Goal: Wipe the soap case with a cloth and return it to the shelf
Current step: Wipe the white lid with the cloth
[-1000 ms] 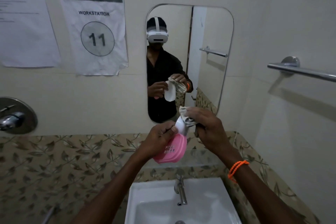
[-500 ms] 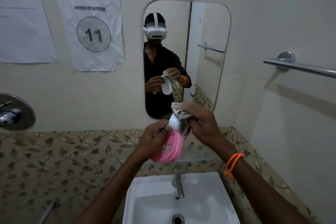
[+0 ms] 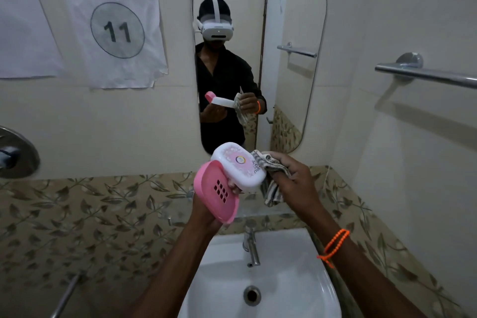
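Note:
The soap case hangs open above the sink: a pink base [image 3: 216,193] with drain holes and a white lid [image 3: 238,166] with a pink label. My left hand [image 3: 206,212] grips the pink base from below, fingers between the two halves. My right hand [image 3: 294,180] is bunched around a striped cloth [image 3: 271,175], which touches the right end of the white lid. A glass shelf [image 3: 258,210] runs along the wall just behind and below the case.
A white sink [image 3: 296,281] with a chrome tap [image 3: 251,245] lies under my hands. A mirror [image 3: 289,20] hangs on the wall ahead, paper signs [image 3: 113,23] to its left. A towel bar [image 3: 426,75] juts from the right wall. A wall valve [image 3: 13,155] sits far left.
The case has swung open and tilted, so the white lid now faces up. The cloth moved from the lid's top to its right end. The camera came closer.

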